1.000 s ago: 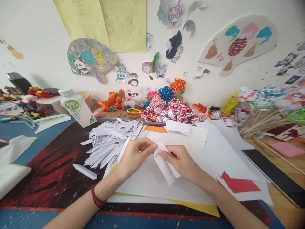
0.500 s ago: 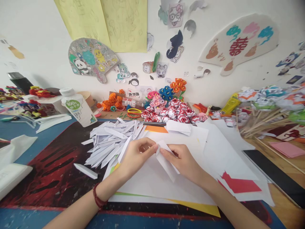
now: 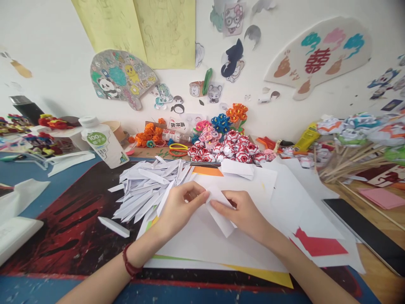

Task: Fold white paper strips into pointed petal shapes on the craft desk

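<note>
My left hand [image 3: 179,207] and my right hand [image 3: 241,212] meet over a small white paper strip [image 3: 220,215], each pinching its upper end between thumb and fingers. The strip hangs down and to the right, partly folded along its length. It is held just above a stack of white sheets [image 3: 202,242]. A heap of several folded white paper strips [image 3: 146,190] lies right beside my left hand. One stray folded strip [image 3: 113,226] lies on the dark mat to the left.
A white bottle [image 3: 101,142] stands at the back left. Red-and-white paper flowers [image 3: 232,151] and orange ones [image 3: 148,134] line the wall. Red paper [image 3: 319,245] and a dark tablet [image 3: 367,234] lie right, with wooden sticks [image 3: 344,162] beyond.
The strip's free lower end has grown shorter and drawn up toward my fingers. Both hands stay in nearly the same place.
</note>
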Demonstrator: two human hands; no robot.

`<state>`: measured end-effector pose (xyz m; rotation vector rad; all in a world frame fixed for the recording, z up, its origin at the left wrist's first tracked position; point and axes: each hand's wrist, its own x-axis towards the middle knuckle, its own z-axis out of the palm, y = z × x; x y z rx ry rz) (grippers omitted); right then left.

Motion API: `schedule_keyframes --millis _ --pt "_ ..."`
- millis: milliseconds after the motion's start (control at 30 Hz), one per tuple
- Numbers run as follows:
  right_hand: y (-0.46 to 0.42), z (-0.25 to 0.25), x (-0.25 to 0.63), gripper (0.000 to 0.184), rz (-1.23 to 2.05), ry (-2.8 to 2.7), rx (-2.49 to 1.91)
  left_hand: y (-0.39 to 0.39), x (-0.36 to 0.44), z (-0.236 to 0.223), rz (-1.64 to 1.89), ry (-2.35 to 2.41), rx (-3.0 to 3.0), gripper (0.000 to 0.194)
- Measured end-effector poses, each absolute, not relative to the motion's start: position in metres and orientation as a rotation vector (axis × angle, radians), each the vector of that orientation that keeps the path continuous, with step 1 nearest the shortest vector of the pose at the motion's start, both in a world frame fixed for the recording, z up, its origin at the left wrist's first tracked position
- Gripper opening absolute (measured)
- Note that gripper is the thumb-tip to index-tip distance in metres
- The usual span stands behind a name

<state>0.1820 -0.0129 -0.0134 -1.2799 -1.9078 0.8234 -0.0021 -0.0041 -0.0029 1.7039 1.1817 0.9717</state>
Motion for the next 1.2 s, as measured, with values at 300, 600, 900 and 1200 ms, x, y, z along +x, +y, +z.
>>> schedule_keyframes --millis 300,600,900,1200 --pt "-0.0143 -0.0111 0.1819 0.043 0.882 -1.901 -1.284 -0.0032 -0.0018 0.0001 0.973 1.168 1.72 0.023" --pt "-0.0129 -0.0103 0.1827 0.043 0.908 -1.915 -1.273 -0.0046 -0.0024 0.0008 0.975 1.155 1.714 0.02" --pt "-0.0119 -0.0113 0.1843 0.043 0.898 -1.912 -1.238 -0.0046 -0.0016 0.0013 0.946 1.135 1.784 0.02" --pt "-0.0126 -0.0118 0.1862 0.04 1.006 -1.903 -1.177 -0.0037 -0.0027 -0.0036 0.97 1.191 1.772 0.023"
